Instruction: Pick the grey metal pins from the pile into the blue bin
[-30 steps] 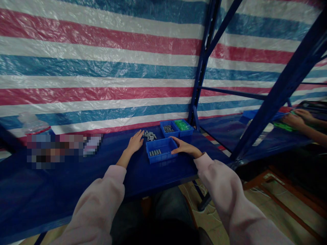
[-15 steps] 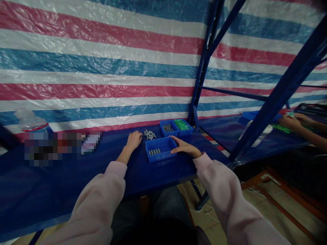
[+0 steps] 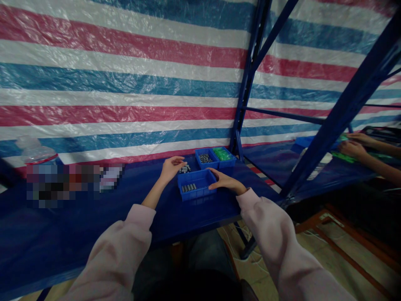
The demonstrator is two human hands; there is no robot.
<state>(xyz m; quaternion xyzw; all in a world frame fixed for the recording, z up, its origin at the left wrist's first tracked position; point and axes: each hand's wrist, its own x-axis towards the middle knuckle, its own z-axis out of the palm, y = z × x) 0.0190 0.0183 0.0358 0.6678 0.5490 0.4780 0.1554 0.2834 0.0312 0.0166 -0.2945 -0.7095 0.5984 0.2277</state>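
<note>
My right hand (image 3: 227, 181) is closed on the right end of a blue plastic bin (image 3: 203, 192), thumb on the near side and fingers at the far corner. Inside the bin, a row of small grey cylinders (image 3: 189, 187) lies side by side toward the left end. My left hand (image 3: 171, 168) hovers at the near left of a loose pile of similar cylinders (image 3: 185, 168), partly covering it from view. Its fingers stretch to the right, apart from the thumb, and nothing shows between them.
Behind stand two blue bins, one with small dark and silver parts (image 3: 205, 158), the other with green pieces (image 3: 222, 154). A clear bottle (image 3: 39, 152) is at left beside blurred items. Blue rack posts (image 3: 246, 100) rise at right; beyond them another person's hands (image 3: 354, 146) handle green pieces.
My left hand has lifted and moved right, from beside the cylinder pile to over it, its fingers stretching out. My right hand and the bin stay in place.
</note>
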